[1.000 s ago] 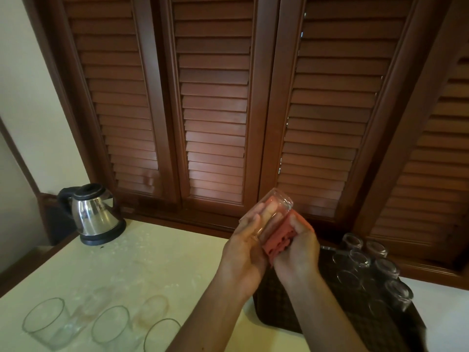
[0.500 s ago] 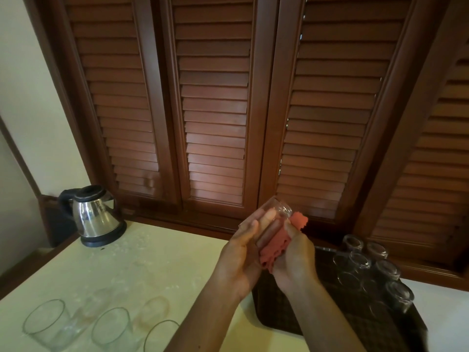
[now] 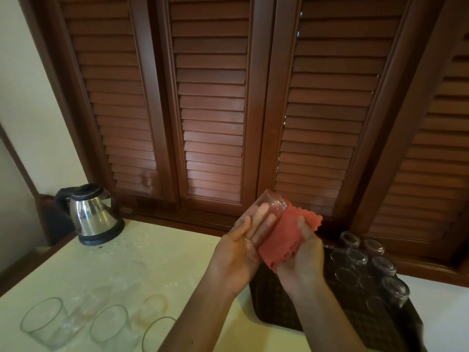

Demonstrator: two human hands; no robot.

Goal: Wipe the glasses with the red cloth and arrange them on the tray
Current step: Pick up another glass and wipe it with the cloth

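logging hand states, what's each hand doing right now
Left hand: holding the glass, fingers around it.
Right hand: gripping the red cloth against the glass.

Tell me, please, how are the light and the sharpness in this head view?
Head view: dim, warm light; wide-angle bending at the shutters; bright glare on the kettle; the glasses on the tray are dark and hard to count; the held glass and red cloth look slightly soft.

Ten glasses [image 3: 269, 212], one cloth [image 3: 284, 240], one kettle [image 3: 94, 214]
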